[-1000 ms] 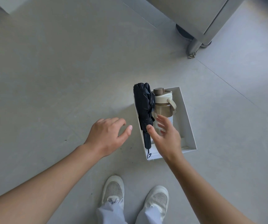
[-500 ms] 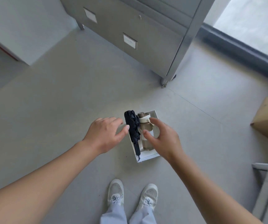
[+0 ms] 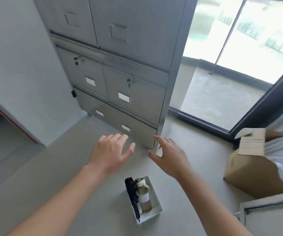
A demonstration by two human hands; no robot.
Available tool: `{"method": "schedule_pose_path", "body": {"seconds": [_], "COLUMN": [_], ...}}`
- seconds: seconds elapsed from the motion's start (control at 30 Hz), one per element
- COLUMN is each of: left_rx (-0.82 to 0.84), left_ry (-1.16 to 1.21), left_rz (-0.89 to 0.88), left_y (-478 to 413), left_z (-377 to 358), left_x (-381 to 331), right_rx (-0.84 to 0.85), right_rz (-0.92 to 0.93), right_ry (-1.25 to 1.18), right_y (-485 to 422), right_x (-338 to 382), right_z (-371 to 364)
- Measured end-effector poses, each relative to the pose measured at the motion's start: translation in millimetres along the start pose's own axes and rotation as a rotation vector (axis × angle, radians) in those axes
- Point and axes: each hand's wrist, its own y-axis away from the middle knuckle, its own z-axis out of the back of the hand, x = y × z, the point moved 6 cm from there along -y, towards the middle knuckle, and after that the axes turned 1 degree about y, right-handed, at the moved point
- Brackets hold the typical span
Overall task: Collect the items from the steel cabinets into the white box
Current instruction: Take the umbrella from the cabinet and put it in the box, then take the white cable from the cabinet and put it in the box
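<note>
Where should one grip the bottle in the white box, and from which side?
Probably its body, from above and the right: the bottle lies flat, the umbrella crowds its left, and the white box is bare on its right, leaving room for fingers.

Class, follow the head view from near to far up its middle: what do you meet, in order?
The white box on the floor, holding a black umbrella and a bottle → the left hand and right hand, level with each other, both open → the steel cabinet, its drawers closed.
</note>
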Motion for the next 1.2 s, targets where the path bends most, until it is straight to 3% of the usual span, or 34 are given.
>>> {"method": "schedule_pose_path", "body": {"seconds": [0.23,0.57,0.9,1.2], "left_rx": [-0.138,-0.225,-0.112,0.053], "left_ry": [-0.045,0.004,0.178,0.333], "left_rz": [-0.018,-0.106,-0.623,-1.135], "left_y": [0.9,-30.4,-98.3,-33.4], "left_z": [130.1,152.1,110.9,87.8], "left_x": [-31.7,-65.1,-213.7,-342.7], "right_rx": [-0.152,-0.269,-0.465,-0.650], "right_rz": [0.099,0.044,-0.529,-1.068], "right_ry": [0.072,0.111,0.106,0.091], "right_y": [14.5,23.5,124.8,297.9], "right_x": [65.3,44.1,-72.1,-68.7], "right_z": [117.4,170.2,206.4,195.1]}}
